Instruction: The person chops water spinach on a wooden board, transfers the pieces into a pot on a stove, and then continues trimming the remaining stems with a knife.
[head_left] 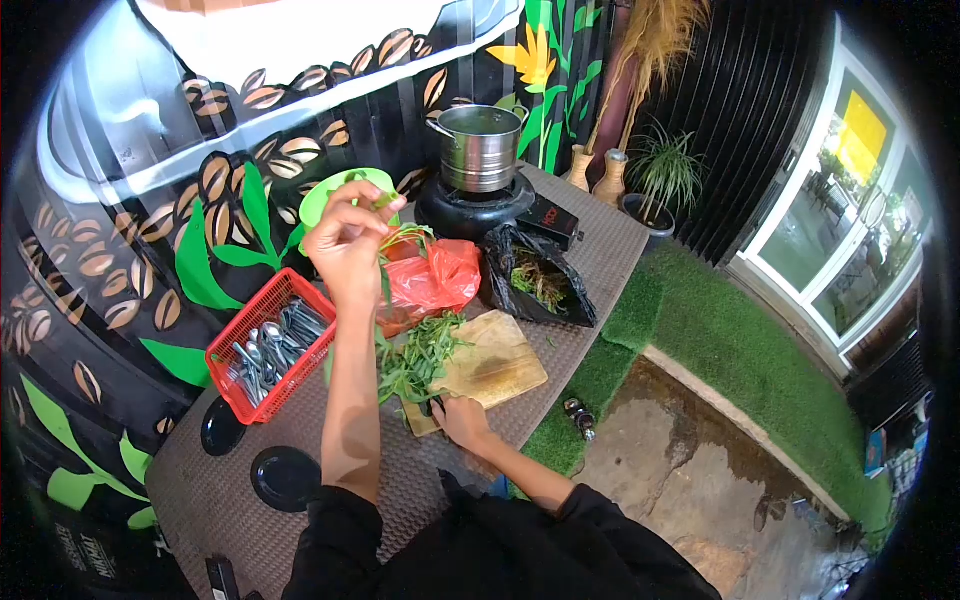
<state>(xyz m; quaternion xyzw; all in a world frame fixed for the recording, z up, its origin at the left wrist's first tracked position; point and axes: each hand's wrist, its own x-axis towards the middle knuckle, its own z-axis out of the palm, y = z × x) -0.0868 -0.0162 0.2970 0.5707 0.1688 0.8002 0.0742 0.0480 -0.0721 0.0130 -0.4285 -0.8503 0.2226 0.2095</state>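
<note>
My left hand [350,240] is raised in front of a light green bowl [318,203], its fingers curled into a loose pinch. Whatever lies between those fingertips is too small to make out. Low on the right, my right hand [463,422] is closed around the black handle of a knife [434,404] at the cutting board's near edge. The blade is hidden by leaves. Leafy greens [415,362] are heaped over the left side of the wooden cutting board [500,362]. Behind them sits a red plastic bag [440,275] with some green stems at its opening.
A steel pot [480,150] stands on a black portable stove [545,215] at the back. An open black bag [540,280] holds plant scraps. Left are a red basket [262,345] of cutlery and two black plates [285,478]. The woven table's edge [610,290] runs along the right.
</note>
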